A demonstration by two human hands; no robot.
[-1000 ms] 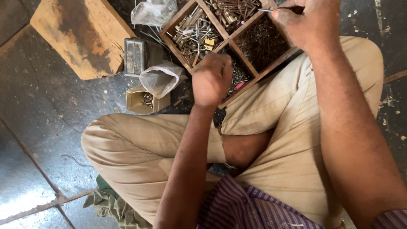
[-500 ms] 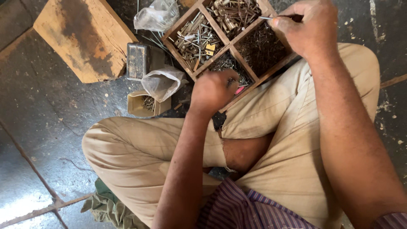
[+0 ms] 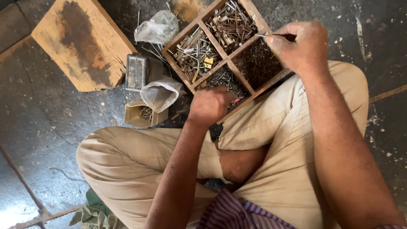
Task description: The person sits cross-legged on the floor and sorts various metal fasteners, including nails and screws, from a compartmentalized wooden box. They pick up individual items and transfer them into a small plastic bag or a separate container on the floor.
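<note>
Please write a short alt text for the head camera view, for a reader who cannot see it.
A person sits cross-legged on a dark floor; the right hand pinches a thin nail above a wooden tray of nails, while the left hand rests closed at the tray's near edge. A wooden block lies nearby.

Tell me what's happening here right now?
A person sits cross-legged on the floor with a wooden divided tray of nails and screws against the knees. The right hand pinches a thin nail above the tray. The left hand is closed at the tray's near compartment, its contents hidden.
</note>
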